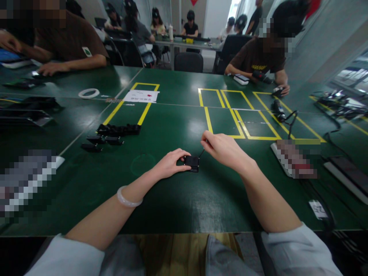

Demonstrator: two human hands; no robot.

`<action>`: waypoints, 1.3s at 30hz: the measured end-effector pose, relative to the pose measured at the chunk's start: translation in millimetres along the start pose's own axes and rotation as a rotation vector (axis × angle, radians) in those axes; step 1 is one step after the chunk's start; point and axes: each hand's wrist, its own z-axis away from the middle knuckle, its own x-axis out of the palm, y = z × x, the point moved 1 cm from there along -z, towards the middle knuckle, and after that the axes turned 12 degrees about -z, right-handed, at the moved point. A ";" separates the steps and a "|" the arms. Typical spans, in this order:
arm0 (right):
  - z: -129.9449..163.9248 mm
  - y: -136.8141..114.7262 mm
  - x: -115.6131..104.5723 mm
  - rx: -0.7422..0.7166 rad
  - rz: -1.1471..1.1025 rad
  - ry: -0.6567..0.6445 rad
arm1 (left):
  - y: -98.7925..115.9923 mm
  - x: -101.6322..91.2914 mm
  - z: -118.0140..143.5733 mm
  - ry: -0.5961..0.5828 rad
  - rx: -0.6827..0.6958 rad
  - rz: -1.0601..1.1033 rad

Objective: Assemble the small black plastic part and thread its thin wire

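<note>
A wide green counter (172, 199) fills the view, marked with yellow tape outlines (238, 115): one open-ended frame on the left and a cluster of about four boxes on the right, apparently laid out as marked spots for parts. Two other people sit at the far edge, one at the far left (57, 42) with forearms resting on the surface, one at the far right (258, 57) bent over small gear; more sit at tables in the background.

Left of centre lies a batch of small black parts (115, 132): a row packed side by side, and about three loose ones just in front, near but apart. A white sheet of paper (141, 96) lies inside the left frame, and a white tape ring (89, 92) lies near it.

Close to the person, a single small black block (192, 162) lies flat on the counter. The left hand (169, 165), a pale bangle (128, 197) on its wrist, presses fingertips against the block's left side, seemingly pinning it steady. The right hand (225, 149) is closed in a pinch on one thin dark tool (201, 153), its tip angled down to the block's upper right corner.
</note>
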 end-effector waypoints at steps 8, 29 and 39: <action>0.5 0.6 -2.0 -0.025 -0.016 -0.022 | 1.4 -1.1 0.3 -0.009 -0.008 0.005; -0.6 -2.8 -1.3 0.011 -0.004 0.001 | 0.6 0.2 0.3 0.006 -0.006 -0.001; -1.0 -2.5 -0.9 0.040 0.042 -0.002 | 2.8 -1.4 -0.1 -0.010 -0.019 0.000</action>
